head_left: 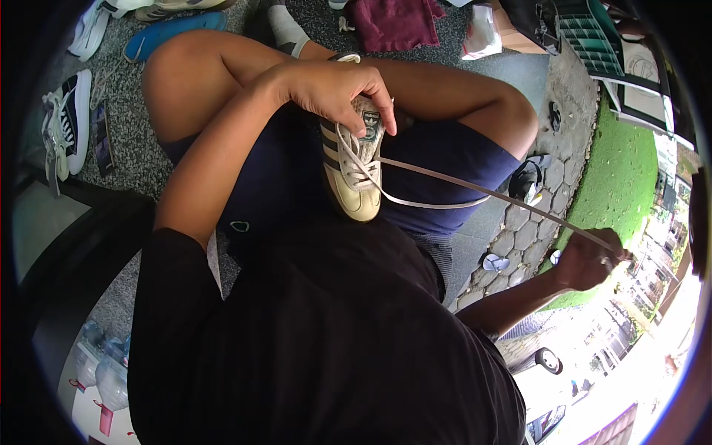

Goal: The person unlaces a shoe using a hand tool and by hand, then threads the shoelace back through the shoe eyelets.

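Note:
A cream sneaker (348, 194) with dark stripes rests in my lap, its toe pointing toward my body. My left hand (334, 89) grips it from above near the tongue (371, 122), thumb and fingers closed around the upper part. Far out to the right, my right hand (591, 261) is closed in a pinch on one end of the shoelace (475, 187). That lace runs taut and straight from the shoe to the hand. Another length of lace (437, 205) hangs in a loose curve over my right thigh. Some lacing still crosses the lower eyelets.
A black-and-white sneaker (74, 122) and a blue insole-like piece (174, 33) lie on the left. Maroon cloth (394, 24) sits ahead. Sandals (526, 180) and a flip-flop (495, 262) lie on stone paving to the right. Plastic bottles (111, 378) stand at lower left.

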{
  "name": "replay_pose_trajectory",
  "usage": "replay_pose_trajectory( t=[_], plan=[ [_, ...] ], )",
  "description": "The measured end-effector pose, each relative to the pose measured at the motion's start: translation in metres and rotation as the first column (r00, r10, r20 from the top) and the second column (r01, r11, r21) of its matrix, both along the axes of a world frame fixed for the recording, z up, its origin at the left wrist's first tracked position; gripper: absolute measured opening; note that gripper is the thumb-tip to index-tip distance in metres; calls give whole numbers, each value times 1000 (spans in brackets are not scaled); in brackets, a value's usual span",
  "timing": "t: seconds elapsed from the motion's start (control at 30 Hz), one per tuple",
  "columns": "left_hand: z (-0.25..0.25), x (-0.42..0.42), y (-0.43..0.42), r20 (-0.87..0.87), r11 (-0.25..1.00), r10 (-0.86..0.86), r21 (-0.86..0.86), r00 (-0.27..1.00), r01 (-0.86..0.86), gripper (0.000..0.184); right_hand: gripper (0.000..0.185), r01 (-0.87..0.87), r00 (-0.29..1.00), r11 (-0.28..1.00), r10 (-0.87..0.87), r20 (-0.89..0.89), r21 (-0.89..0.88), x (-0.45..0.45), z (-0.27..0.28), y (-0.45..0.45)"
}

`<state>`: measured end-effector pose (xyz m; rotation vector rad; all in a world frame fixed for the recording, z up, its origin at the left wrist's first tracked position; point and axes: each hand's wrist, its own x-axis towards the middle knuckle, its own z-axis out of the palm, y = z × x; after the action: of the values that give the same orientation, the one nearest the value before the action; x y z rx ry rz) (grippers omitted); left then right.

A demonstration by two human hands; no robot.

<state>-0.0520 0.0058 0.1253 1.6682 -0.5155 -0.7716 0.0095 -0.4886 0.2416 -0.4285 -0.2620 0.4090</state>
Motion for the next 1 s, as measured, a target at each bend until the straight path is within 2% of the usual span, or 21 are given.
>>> replay_pose_trajectory(
  t=[0.07, 0.1, 0.13, 0.2, 0.27, 0.33, 0.4, 0.43, 0.5, 0.53, 0.6, 0.63, 0.8, 0.87, 0.9, 0.93, 0.97, 1.0],
  plan=[
    [4, -2, 0, -13, 1000, 19, -20, 1000, -19, 47, 25, 90, 996, 994, -91, -5, -54, 1, 22, 1],
    [4, -2, 0, -15, 1000, 15, -19, 1000, -15, 47, 21, 177, 982, 984, -179, -66, -34, 4, 33, 2],
    [4, -2, -1, -51, 999, -8, -40, 999, 6, 50, 17, 255, 965, 966, -257, -49, -50, 9, 35, -9],
    [1, -2, -1, -88, 998, -31, -61, 996, 25, 54, 12, 275, 959, 961, -275, -74, -1, 15, 42, -7],
    [-2, -2, -4, -14, 998, -51, -21, 999, 51, 53, 14, 285, 953, 958, -283, -109, 2, 19, 48, -8],
    [-2, -2, -6, -27, 999, -39, -4, 999, 39, 52, 15, 295, 946, 955, -292, -145, 5, 24, 49, -11],
    [1, -5, -8, -45, 999, -33, 14, 998, 33, 51, 17, 466, 881, 884, -461, -102, 33, 28, 45, -13],
    [4, -6, -7, -46, 1000, -21, 1, 999, 21, 50, 17, 472, 878, 881, -467, -105, 32, 28, 41, -13],
    [8, -7, -7, -50, 1000, -17, -11, 999, 16, 49, 22, 266, 962, 961, -270, 46, 70, 27, 34, -7],
    [9, -8, -7, -52, 1000, -16, -19, 999, 15, 47, 22, 271, 961, 960, -274, 42, 72, 24, 33, -4],
    [9, -9, -6, -61, 1000, -16, -26, 998, 15, 46, 23, 452, 889, 885, -436, 143, -108, 17, 38, 16],
    [9, -8, -6, -53, 999, -35, -27, 998, 34, 45, 23, 464, 885, 886, -464, 30, 9, 21, 39, 6],
    [7, -9, -10, -104, 998, -67, -28, 992, 64, 40, 22, 486, 870, 873, -479, 119, -41, 34, 40, -25],
    [11, -12, -14, -142, 998, -47, -37, 989, 43, 37, 32, 669, 743, 713, -647, 172, -210, 31, 32, -15],
    [11, -13, -15, -144, 998, -48, -34, 988, 44, 37, 53, 513, 856, 834, -476, 203, -203, 29, 19, -18],
    [10, -14, -15, -141, 999, -35, -36, 989, 31, 35, 69, 346, 931, 892, -289, 222, -290, 26, 5, -20],
    [9, -15, -17, -140, 999, -24, -40, 990, 19, 33, 75, 268, 957, 897, -205, 207, -352, 16, -8, 8],
    [11, -16, -18, -141, 999, -29, -38, 990, 24, 33, 65, 203, 962, 835, -72, 263, -512, 12, -28, 26]
  ],
)
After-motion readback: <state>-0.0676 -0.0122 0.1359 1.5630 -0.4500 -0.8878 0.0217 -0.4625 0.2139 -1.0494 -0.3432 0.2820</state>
